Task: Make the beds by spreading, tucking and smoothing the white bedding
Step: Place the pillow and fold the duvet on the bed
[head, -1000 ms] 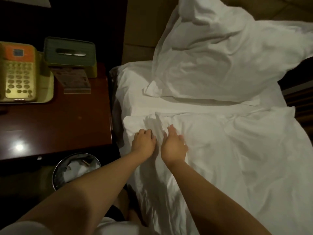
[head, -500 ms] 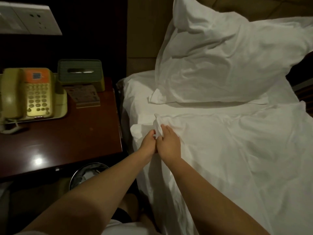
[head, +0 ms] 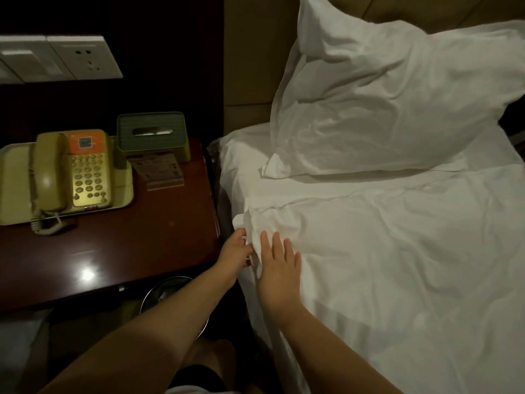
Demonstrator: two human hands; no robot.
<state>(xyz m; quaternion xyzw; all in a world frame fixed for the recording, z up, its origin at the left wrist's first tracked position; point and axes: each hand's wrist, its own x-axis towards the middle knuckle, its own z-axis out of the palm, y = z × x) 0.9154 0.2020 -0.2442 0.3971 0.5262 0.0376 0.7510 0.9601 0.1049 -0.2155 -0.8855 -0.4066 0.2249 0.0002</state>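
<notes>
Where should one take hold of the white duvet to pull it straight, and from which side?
Grip the bunched corner of the duvet at the bed edge beside the nightstand. It stands up in loose folds, easy to pinch, while the rest lies spread out. Come from the nightstand side, as the left hand does now; the right hand lies flat on the cover beside it.

Cannot see fingertips of left hand [head: 234,251], buried in duvet [head: 369,251] fold. Finds waste bin [head: 167,282] mostly masked by left forearm [head: 184,317]. Cannot read print on card [head: 162,172]: too small. Loses pillow [head: 397,109] past right edge, switch panel [head: 56,58] past left.
</notes>
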